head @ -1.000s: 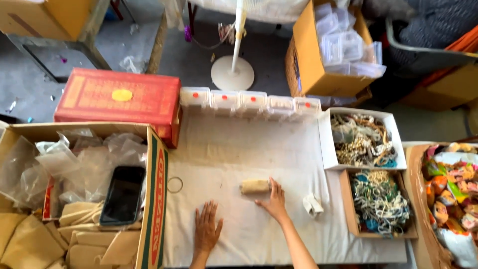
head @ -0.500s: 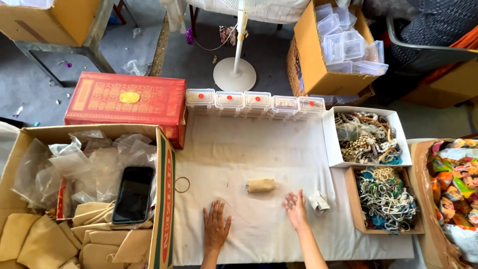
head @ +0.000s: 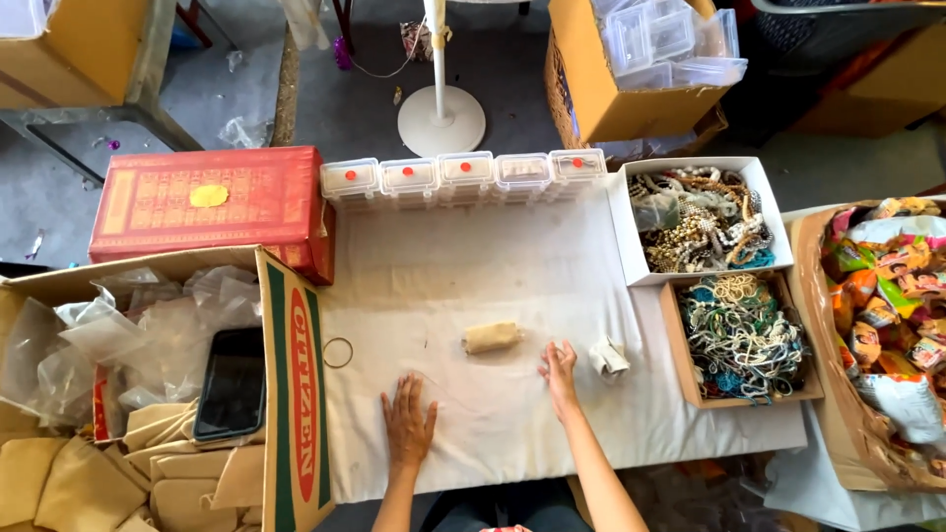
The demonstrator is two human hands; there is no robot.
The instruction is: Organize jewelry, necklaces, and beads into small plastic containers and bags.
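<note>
1. two bare hands rest on a white cloth (head: 473, 286) that covers the tabletop, seen from above.
2. left hand (head: 409, 424): flat, palm down, fingers spread, grip apart and holding nothing.
3. right hand (head: 559, 372): on the cloth, fingers loosely curled toward each other at the tips, nothing seen between them; grip empty as far as the view shows.
4. small tan roll (head: 491, 337) lies on the cloth just up and left of the right hand, apart from it, between the two hands and farther from the person.
5. crumpled white scrap (head: 609, 357) lies just right of the right hand, near but not touching.
6. thin ring, maybe a rubber band (head: 337, 352), lies on the cloth near its left edge, well up and left of the left hand.
7. row of five small clear lidded boxes (head: 463, 174) with red dots lines the far edge of the cloth.
8. right side: white open box (head: 778, 222) of mixed beaded jewellery; nearer the person, a brown box (head: 680, 335) of tangled strings and bangles.
9. left side: red patterned box (head: 207, 202) at the far corner; a big open carton (head: 296, 394) holds clear bags, tan pouches and a dark phone (head: 232, 382) lying face up.
10. far right: a bag of colourful packets (head: 887, 296).
</note>
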